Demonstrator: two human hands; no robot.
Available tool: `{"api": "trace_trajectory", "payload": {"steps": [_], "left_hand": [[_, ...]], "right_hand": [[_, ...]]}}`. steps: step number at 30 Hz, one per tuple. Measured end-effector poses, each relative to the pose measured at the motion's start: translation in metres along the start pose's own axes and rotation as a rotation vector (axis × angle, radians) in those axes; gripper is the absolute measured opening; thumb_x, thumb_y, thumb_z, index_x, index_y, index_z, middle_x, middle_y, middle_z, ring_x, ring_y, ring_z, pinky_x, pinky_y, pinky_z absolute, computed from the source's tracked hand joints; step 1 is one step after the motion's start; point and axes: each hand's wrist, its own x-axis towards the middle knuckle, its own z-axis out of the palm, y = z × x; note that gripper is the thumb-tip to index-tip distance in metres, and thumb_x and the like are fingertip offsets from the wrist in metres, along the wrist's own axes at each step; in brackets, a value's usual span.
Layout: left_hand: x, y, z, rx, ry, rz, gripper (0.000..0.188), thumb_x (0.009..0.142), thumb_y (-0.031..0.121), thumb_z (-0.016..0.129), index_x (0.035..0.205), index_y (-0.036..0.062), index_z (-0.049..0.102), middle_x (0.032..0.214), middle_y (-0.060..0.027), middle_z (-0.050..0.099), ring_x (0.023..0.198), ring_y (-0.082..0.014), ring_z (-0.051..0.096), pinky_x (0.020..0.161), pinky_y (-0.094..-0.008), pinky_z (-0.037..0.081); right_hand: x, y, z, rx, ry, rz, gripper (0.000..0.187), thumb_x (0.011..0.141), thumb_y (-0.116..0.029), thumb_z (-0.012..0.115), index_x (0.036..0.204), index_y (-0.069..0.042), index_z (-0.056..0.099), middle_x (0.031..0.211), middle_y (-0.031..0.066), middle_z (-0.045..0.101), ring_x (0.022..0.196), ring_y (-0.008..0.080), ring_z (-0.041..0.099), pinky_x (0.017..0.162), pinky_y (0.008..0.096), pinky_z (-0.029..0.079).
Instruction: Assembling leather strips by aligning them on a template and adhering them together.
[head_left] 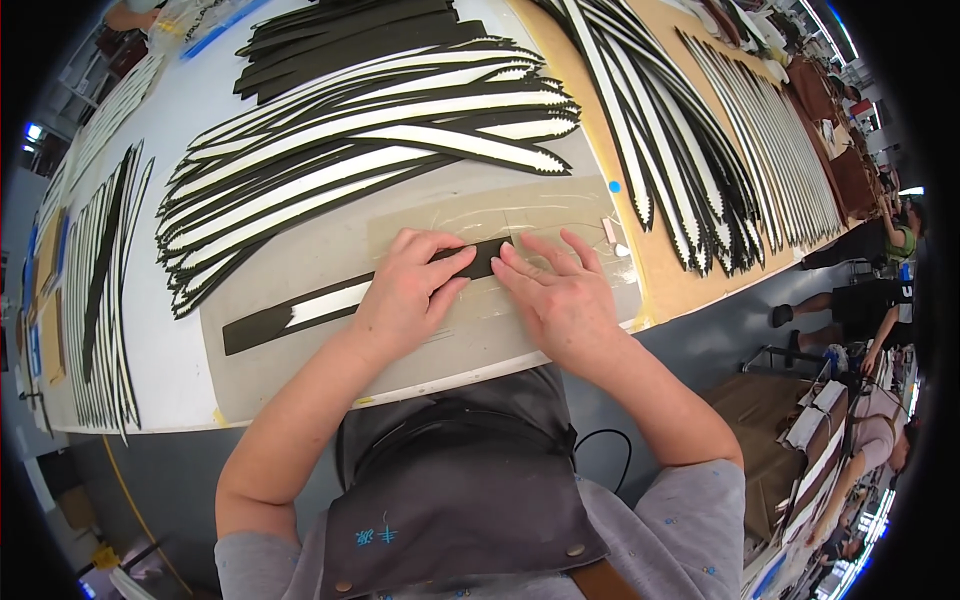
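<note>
A long black strip (262, 327) with a white strip (335, 301) along its middle lies flat on the grey work mat (300, 375). Its right end is plain black and runs beneath my fingers. My left hand (412, 285) presses on the strip, with thumb and fingers bent close together over its upper edge. At the right end my right hand (560, 295) touches the strip with its index finger and thumb, while the other fingers stretch out over a clear ruler-like sheet (400, 232). Whether anything small is pinched under the left fingertips is hidden.
Behind the mat lies a heap of black-and-white strips (330, 175), with plain black strips (350, 50) beyond. More strips (650, 130) cover the brown board on the right, and others (110, 270) lie at left. A blue dot (615, 187) marks the mat's right edge. People stand at far right.
</note>
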Motion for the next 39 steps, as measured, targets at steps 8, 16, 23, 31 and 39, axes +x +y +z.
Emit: {"api": "trace_trajectory", "payload": {"steps": [8, 16, 23, 31, 39], "left_hand": [[-0.003, 0.006, 0.000, 0.193, -0.064, 0.063, 0.040, 0.084, 0.002, 0.066, 0.122, 0.0111, 0.072, 0.129, -0.0063, 0.064, 0.117, -0.0318, 0.054, 0.103, -0.0461, 0.042], [-0.002, 0.008, -0.002, 0.243, -0.077, 0.083, 0.040, 0.084, 0.002, 0.065, 0.122, 0.0091, 0.071, 0.128, -0.0053, 0.065, 0.119, -0.0285, 0.054, 0.105, -0.0438, 0.041], [-0.001, 0.009, -0.001, 0.204, -0.084, 0.078, 0.038, 0.085, 0.002, 0.065, 0.122, 0.0089, 0.071, 0.128, -0.0056, 0.065, 0.120, -0.0283, 0.054, 0.107, -0.0437, 0.040], [-0.002, 0.005, -0.004, 0.189, -0.094, 0.067, 0.039, 0.084, 0.002, 0.065, 0.122, 0.0094, 0.072, 0.127, -0.0061, 0.064, 0.122, -0.0286, 0.053, 0.108, -0.0442, 0.040], [-0.002, 0.033, 0.003, 0.468, -0.125, 0.111, 0.048, 0.082, 0.006, 0.061, 0.130, 0.0048, 0.063, 0.132, -0.0091, 0.061, 0.126, -0.0287, 0.052, 0.109, -0.0442, 0.039]], "right_hand": [[0.000, 0.000, 0.003, 0.018, -0.027, 0.000, 0.041, 0.085, -0.009, 0.060, 0.125, -0.009, 0.070, 0.132, 0.0049, 0.068, 0.131, 0.0250, 0.055, 0.120, 0.0502, 0.031], [0.046, 0.027, -0.009, 0.552, -0.080, 0.546, 0.015, 0.088, -0.016, 0.077, 0.098, -0.005, 0.073, 0.085, 0.0076, 0.075, 0.081, 0.0196, 0.073, 0.074, 0.0337, 0.056], [0.075, 0.052, -0.009, 0.690, -0.397, 0.674, 0.032, 0.086, -0.024, 0.083, 0.077, -0.001, 0.063, 0.064, 0.0065, 0.065, 0.056, 0.0136, 0.065, 0.053, 0.0296, 0.051], [0.083, 0.049, -0.007, 0.601, -0.503, 0.600, 0.035, 0.089, -0.023, 0.080, 0.073, -0.002, 0.058, 0.063, 0.0066, 0.064, 0.053, 0.0141, 0.063, 0.051, 0.0302, 0.049], [0.072, 0.051, -0.009, 0.568, -0.469, 0.582, 0.037, 0.090, -0.026, 0.079, 0.070, -0.004, 0.055, 0.060, 0.0048, 0.063, 0.051, 0.0140, 0.062, 0.050, 0.0312, 0.048]]}}
